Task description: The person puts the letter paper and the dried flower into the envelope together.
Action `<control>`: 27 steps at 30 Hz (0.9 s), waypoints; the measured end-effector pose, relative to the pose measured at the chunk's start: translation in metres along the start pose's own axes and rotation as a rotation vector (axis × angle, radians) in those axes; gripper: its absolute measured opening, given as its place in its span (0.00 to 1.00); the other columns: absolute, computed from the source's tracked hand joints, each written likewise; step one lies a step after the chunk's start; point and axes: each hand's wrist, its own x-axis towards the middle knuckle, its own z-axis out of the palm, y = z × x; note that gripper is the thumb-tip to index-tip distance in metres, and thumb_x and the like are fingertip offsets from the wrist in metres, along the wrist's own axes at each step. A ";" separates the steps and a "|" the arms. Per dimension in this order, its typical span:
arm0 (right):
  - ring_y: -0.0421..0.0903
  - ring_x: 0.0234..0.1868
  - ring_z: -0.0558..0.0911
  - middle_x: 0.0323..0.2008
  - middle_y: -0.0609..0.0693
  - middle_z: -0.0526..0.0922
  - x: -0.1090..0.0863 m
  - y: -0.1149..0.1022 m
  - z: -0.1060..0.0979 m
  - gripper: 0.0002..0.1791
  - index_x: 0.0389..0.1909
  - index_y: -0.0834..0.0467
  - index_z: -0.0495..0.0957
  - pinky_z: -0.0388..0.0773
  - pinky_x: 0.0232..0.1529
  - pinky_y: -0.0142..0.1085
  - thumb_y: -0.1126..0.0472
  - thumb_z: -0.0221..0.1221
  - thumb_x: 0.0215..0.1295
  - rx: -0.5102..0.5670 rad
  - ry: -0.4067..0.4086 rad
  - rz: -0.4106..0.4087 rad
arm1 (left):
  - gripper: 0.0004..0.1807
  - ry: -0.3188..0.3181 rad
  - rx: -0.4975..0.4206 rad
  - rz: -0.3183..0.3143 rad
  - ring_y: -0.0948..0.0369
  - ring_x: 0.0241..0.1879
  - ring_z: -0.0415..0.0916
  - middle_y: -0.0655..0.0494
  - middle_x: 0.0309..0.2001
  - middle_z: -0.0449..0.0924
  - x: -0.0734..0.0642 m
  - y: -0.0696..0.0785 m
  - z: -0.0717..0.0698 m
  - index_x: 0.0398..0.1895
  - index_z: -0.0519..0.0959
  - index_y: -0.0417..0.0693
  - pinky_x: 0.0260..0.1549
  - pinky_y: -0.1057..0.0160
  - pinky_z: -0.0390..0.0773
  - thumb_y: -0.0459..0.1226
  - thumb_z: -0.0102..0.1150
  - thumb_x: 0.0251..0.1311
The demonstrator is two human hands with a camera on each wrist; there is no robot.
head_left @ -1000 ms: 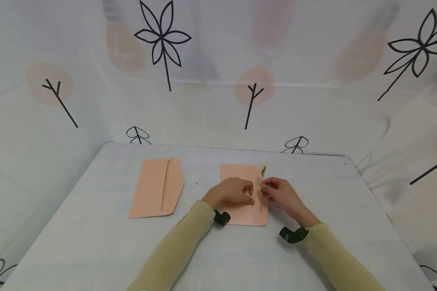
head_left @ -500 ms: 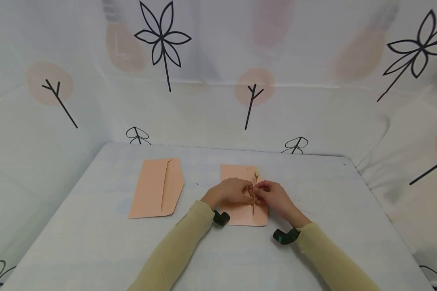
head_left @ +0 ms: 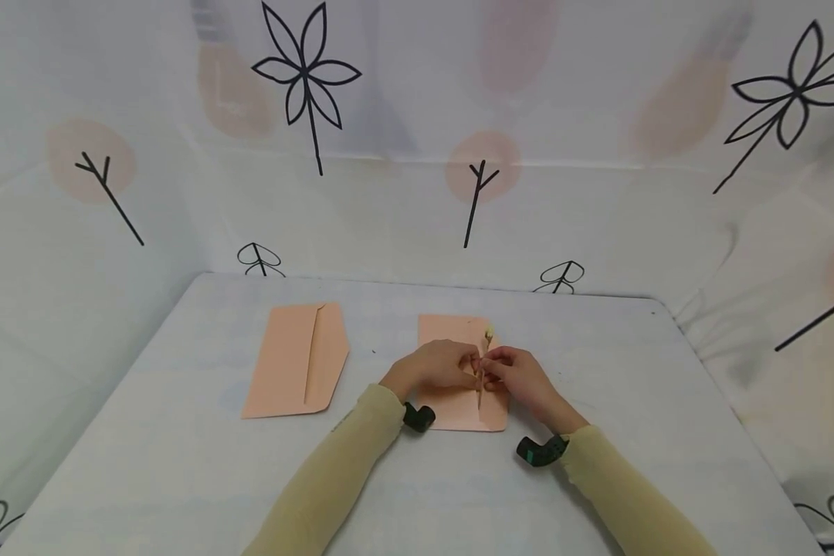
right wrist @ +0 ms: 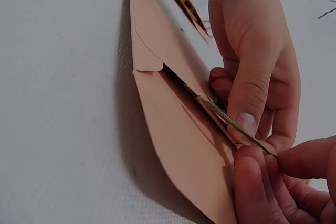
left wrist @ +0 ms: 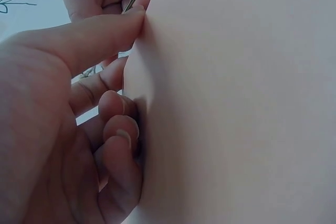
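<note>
A peach envelope (head_left: pixel 452 413) lies on the table with its flap side to the right. Thumb and fingers of my left hand (head_left: pixel 439 363) pinch the envelope's opening edge and lift it a little. My right hand (head_left: pixel 517 378) holds a thin flower stem (right wrist: pixel 226 117) between thumb and fingers, close beside the left fingertips. Its small pale yellow head (head_left: pixel 489 334) points toward the far side of the table. In the right wrist view the stem's far part runs along the envelope's slit, part of it in shadow there. The fingers hide the middle of the stem.
A second peach envelope (head_left: pixel 281 371) lies to the left, its pointed flap spread to the right. The white table (head_left: pixel 403 494) meets a patterned cloth backdrop (head_left: pixel 389 216) at the rear. Dark cameras sit on both wrists.
My right hand has moved left with the flower, from over the flap to the envelope's opening edge beside my left hand. The left hand has stayed nearly in place.
</note>
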 end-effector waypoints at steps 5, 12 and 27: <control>0.42 0.33 0.82 0.41 0.57 0.81 0.004 0.004 -0.002 0.13 0.52 0.68 0.73 0.81 0.35 0.33 0.63 0.55 0.74 0.009 -0.014 0.018 | 0.12 0.000 -0.021 0.003 0.63 0.30 0.69 0.62 0.27 0.72 0.000 -0.001 -0.001 0.39 0.77 0.62 0.31 0.65 0.66 0.54 0.65 0.59; 0.43 0.35 0.81 0.42 0.57 0.80 0.005 0.003 -0.004 0.14 0.54 0.67 0.72 0.80 0.37 0.33 0.61 0.54 0.76 -0.023 -0.044 0.016 | 0.14 -0.009 -0.049 0.006 0.63 0.31 0.69 0.61 0.28 0.73 -0.001 -0.001 -0.003 0.39 0.76 0.62 0.31 0.65 0.66 0.56 0.65 0.59; 0.44 0.37 0.80 0.41 0.56 0.81 -0.001 0.002 -0.004 0.12 0.52 0.67 0.73 0.79 0.38 0.34 0.62 0.52 0.76 -0.023 -0.069 -0.041 | 0.11 0.027 -0.060 0.053 0.64 0.30 0.70 0.62 0.27 0.73 -0.005 0.005 -0.009 0.36 0.75 0.60 0.29 0.66 0.67 0.51 0.65 0.61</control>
